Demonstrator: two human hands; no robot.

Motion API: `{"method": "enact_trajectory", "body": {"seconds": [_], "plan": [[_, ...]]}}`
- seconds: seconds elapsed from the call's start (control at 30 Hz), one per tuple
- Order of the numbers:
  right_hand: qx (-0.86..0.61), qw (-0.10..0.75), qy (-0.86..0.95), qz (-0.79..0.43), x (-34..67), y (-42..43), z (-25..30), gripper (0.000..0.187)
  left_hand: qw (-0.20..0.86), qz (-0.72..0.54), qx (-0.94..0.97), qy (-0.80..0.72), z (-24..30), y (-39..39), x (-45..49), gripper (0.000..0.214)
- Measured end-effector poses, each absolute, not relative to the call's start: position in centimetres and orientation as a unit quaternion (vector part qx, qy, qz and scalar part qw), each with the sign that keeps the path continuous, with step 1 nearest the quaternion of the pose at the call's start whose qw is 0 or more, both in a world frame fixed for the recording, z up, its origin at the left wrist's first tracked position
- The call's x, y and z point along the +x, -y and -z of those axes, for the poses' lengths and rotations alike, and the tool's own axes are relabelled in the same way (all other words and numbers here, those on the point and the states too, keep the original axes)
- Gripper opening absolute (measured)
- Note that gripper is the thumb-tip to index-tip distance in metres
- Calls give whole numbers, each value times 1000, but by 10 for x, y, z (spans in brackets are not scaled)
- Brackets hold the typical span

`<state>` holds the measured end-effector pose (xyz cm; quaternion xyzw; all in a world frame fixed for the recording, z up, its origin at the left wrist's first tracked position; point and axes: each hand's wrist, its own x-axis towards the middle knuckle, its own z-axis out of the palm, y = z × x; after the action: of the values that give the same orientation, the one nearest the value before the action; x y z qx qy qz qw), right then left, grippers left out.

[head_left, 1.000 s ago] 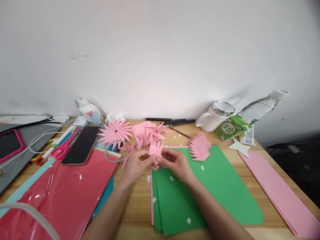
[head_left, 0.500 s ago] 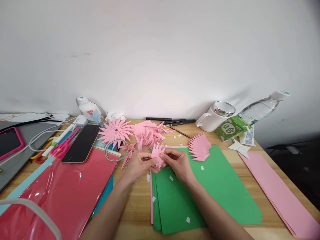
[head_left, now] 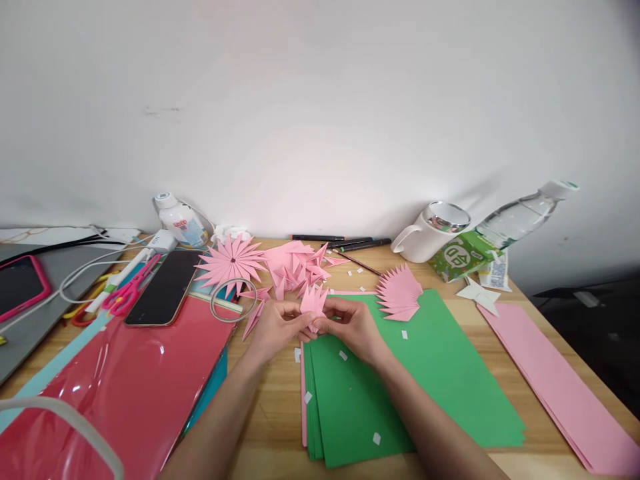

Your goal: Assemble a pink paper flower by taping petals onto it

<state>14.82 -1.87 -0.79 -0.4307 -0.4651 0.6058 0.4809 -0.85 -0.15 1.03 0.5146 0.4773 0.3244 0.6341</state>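
My left hand (head_left: 274,326) and my right hand (head_left: 353,326) meet over the near edge of the green paper stack (head_left: 430,380). Both pinch a small pink folded paper piece (head_left: 313,301) with pointed tips standing upward between them. Just behind it lies a heap of loose pink folded petals (head_left: 296,265). A finished pink paper flower (head_left: 231,263) lies to the left of the heap, and a pink fan of joined petals (head_left: 399,295) rests on the green paper to the right.
A red glossy sheet (head_left: 120,387), a black phone (head_left: 164,289), pink scissors (head_left: 127,291), a tape ring (head_left: 233,301) and a glue bottle (head_left: 180,221) lie left. Pens (head_left: 350,243), a white mug (head_left: 430,233), a water bottle (head_left: 520,215), a white paper star (head_left: 480,293) and pink paper strips (head_left: 560,387) are right.
The pink piece tilted down toward the table half a second ago and now stands upright again between my fingers. My hands have stayed in the same place.
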Motion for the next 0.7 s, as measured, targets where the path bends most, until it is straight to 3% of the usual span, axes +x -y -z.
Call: {"method": "enact_trajectory", "body": {"seconds": [0.7], "plan": [[-433,480,415,-640,149,18,8,33,680,-351,431,-478,0,3,-3,31]]}}
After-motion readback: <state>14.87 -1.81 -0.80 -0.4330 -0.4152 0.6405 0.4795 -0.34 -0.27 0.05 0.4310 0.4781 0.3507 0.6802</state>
